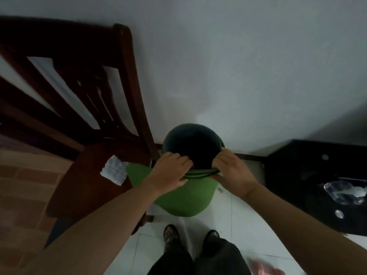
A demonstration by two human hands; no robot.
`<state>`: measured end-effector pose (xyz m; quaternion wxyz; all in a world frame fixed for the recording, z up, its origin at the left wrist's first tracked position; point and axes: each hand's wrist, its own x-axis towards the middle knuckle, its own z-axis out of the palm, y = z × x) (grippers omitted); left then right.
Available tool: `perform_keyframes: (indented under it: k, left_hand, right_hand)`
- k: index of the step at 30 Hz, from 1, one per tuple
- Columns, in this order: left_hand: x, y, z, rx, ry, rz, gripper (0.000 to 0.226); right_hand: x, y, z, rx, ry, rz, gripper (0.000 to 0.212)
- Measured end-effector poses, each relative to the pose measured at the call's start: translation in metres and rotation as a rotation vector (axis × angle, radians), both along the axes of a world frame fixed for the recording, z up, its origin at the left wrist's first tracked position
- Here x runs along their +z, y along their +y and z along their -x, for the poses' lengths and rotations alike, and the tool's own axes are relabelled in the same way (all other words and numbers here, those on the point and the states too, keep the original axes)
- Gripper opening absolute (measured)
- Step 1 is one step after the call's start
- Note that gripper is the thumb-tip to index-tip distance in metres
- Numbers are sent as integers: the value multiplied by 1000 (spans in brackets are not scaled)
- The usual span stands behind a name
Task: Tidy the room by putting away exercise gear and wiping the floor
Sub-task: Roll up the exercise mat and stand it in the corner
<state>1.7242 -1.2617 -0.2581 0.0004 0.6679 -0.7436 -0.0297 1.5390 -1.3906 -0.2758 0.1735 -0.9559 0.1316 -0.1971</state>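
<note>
Two hands (171,171) (231,169), one mat (184,197), one chair (89,185), one cloth (114,170)

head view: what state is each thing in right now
green mat: rolled up, held upright on end
left hand: fingers curled over the roll's top edge
right hand: gripping the top edge
chair: upright, beside the mat
white cloth: folded, lying on the chair seat

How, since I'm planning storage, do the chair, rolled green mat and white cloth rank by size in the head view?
1. chair
2. rolled green mat, seen end-on, so its length is hidden
3. white cloth
</note>
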Motion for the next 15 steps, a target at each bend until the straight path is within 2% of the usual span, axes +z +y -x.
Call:
perform_keyframes:
  k: [10, 15]
  left_hand:
    - [-115, -87, -24, -36, 10, -71, 42]
    - [-142, -118, -48, -8, 9, 22, 45]
  right_hand:
    - [-108, -69, -21, -103, 102, -46, 31]
    - [-141, -94, -47, -211, 37, -104, 31]
